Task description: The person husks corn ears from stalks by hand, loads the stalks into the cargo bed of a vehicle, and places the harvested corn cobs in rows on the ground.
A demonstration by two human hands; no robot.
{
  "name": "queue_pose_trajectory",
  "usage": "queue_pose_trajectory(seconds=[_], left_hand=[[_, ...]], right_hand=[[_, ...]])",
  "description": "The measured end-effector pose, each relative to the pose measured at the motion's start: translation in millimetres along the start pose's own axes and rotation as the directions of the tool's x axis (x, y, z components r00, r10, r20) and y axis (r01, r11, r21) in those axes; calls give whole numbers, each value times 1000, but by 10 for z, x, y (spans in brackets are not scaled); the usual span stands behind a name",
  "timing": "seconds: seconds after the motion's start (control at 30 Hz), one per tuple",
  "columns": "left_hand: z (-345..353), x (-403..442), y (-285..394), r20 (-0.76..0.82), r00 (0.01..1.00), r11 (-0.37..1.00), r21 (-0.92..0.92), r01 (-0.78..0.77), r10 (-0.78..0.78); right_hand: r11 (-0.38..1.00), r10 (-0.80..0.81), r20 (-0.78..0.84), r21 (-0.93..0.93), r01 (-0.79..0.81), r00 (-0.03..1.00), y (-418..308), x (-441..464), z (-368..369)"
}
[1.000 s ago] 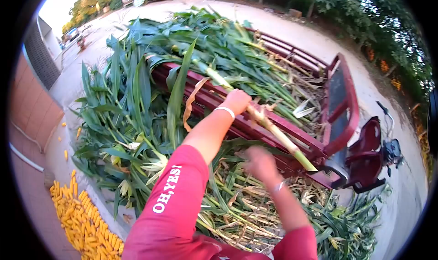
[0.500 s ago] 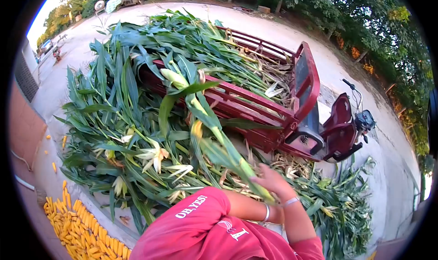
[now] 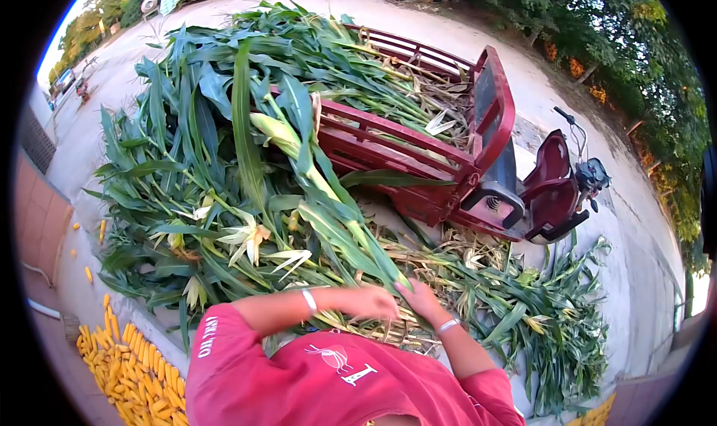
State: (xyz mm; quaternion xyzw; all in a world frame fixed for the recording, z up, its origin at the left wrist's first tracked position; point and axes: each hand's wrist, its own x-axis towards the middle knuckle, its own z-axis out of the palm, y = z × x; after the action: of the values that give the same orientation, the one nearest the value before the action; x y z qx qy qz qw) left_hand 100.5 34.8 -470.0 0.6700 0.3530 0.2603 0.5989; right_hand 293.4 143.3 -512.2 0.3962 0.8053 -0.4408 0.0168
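The right hand (image 3: 420, 299) grips a stalk (image 3: 323, 181); I cannot tell the left hand's (image 3: 372, 303) state. Leafy stalks (image 3: 160, 179) crowd the cart (image 3: 426, 157).

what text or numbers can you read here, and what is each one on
"OH," on the left sleeve of the red cloth shirt; the letters after it are too squashed to read surely.
"I" or "1", white, on the shirt's chest; I can't tell which.
Marks on the dark red metal three-wheeled cart: too small to read.

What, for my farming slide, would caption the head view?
Right hand grips a leafy corn stalk beside a red vehicle.
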Motion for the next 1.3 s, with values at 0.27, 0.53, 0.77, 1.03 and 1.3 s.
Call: queue_pose_trajectory(seconds=[0.27, 0.53, 0.77, 1.03, 1.3], left_hand=[[-2445, -1446, -486, -976, -155, 909, -80, -409, -155], [-3112, -1957, -1571, -872, -71, 664, -314, -679, -485], [-2860, -1672, -1180, -896, 144, 493, -359, -793, -421], [-2383, -1729, 577, -998, -50, 685, 3, -728, -49], [-1590, -1818, 1895, -924, -232, 763, 381, -523, 303]], right_hand=[[988, 149, 12, 35, -150, 989, -88, -1254, 19], [728, 340, 164, 578, -369, 926, 46, -2218, 129], [686, 428, 346, 476, -550, 835, 925, -2698, 293], [915, 332, -41, -231, -332, 943, 1500, -1348, 1210], [894, 309, 135, -378, -240, 941, 1163, -66, 1881]])
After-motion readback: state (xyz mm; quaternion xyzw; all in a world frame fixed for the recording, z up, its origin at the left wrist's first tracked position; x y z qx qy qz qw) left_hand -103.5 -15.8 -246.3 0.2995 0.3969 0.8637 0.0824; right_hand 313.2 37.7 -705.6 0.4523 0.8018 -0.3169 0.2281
